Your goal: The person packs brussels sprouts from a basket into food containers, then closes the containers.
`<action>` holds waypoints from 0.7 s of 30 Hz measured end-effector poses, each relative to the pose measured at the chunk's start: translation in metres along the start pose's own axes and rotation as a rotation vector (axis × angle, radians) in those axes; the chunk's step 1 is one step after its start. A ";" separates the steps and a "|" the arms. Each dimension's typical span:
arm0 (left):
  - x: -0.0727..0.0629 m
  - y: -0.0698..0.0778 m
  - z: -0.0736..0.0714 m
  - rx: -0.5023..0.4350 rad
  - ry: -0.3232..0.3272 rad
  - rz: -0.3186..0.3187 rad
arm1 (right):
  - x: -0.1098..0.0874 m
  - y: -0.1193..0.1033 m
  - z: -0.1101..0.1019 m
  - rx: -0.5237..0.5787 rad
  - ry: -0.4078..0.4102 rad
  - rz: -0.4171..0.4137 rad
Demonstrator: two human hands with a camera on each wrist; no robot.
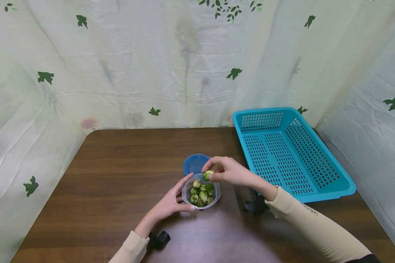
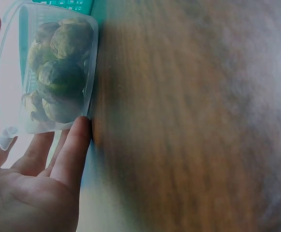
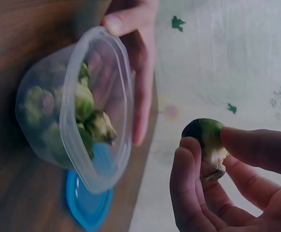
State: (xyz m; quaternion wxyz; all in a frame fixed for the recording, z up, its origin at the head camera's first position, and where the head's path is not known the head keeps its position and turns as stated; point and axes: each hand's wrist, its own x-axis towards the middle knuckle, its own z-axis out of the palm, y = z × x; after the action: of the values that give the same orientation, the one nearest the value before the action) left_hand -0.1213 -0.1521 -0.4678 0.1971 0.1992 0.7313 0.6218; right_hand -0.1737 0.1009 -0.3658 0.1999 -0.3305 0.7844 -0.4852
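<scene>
A clear plastic container (image 1: pixel 218 194) stands on the table with several Brussels sprouts (image 1: pixel 202 196) inside. My left hand (image 1: pixel 169 202) holds it from the left, thumb at the near rim and fingers along the far side. In the left wrist view, the fingers (image 2: pixel 72 157) rest against the container's wall. Above its far right rim, my right hand (image 1: pixel 232 171) pinches one Brussels sprout (image 3: pixel 210 140) between thumb and fingertips. A blue lid (image 1: pixel 194 161) lies flat just behind the container, partly hidden by the right hand.
A large blue perforated basket (image 1: pixel 343 182) stands at the right on the brown wooden table (image 1: pixel 118 157). Pale fabric curtains (image 1: pixel 135 73) with green leaf prints hang behind the table and at both sides.
</scene>
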 end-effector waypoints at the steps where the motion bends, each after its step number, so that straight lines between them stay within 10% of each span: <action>1: 0.000 0.000 0.000 -0.002 -0.001 0.001 | 0.001 0.000 0.003 -0.012 0.005 -0.001; 21: 0.000 0.000 0.000 -0.035 -0.009 0.021 | 0.008 0.009 0.042 -0.044 0.081 -0.001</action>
State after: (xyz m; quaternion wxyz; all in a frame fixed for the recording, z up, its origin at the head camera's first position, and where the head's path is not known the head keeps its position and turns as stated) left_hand -0.1213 -0.1516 -0.4679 0.1972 0.2061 0.7174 0.6356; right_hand -0.1556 0.0710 -0.3928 0.1604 -0.3153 0.8022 -0.4811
